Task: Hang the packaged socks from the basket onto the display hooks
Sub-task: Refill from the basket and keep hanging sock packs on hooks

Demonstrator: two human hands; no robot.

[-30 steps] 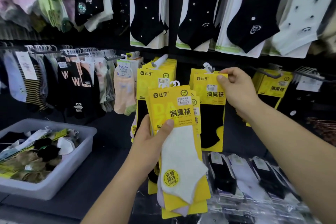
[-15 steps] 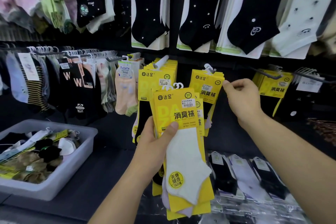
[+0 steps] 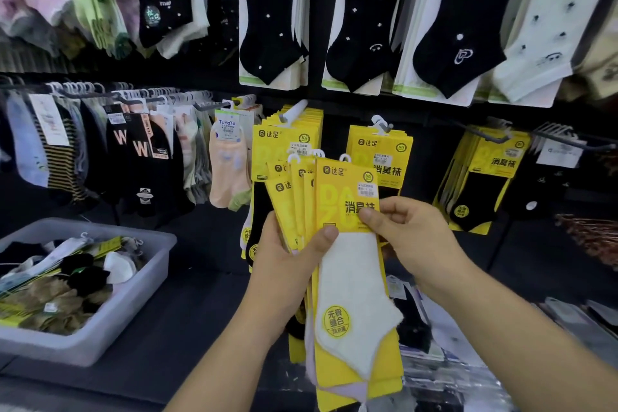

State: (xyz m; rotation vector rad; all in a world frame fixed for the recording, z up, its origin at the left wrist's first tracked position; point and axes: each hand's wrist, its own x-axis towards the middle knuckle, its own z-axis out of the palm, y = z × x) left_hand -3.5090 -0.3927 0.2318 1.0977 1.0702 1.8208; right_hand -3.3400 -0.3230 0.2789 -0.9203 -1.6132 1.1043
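Head view. The left hand (image 3: 284, 271) is raised mid-frame in front of the display wall. It grips a fanned stack of yellow-carded sock packs (image 3: 284, 191), with the thumb laid across the lower part of the cards and the fingers hidden behind.

The front pack (image 3: 347, 278) shows a white sock on its yellow card, and a small white hanger loop stands at its top edge. The right hand (image 3: 414, 237) pinches this pack at its right side. The thumb is on the card face beside the printed characters, and the fingers curl behind.

Basket (image 3: 133, 304): a grey plastic tub at the left edge of the dark counter (image 3: 194, 311), well apart from both hands. It holds loose sock packs (image 3: 60, 278), black, white and tan mixed.

Just behind the held stack, one display hook (image 3: 294, 112) carries a thick row of yellow packs with black socks. A second hook (image 3: 381, 124) to its right carries a thinner row of the same cards. A third yellow batch (image 3: 491, 160) hangs further right.

Black dotted socks (image 3: 267, 27) hang on the upper row. Clear-wrapped packs (image 3: 568, 321) lie flat toward the counter's right edge.
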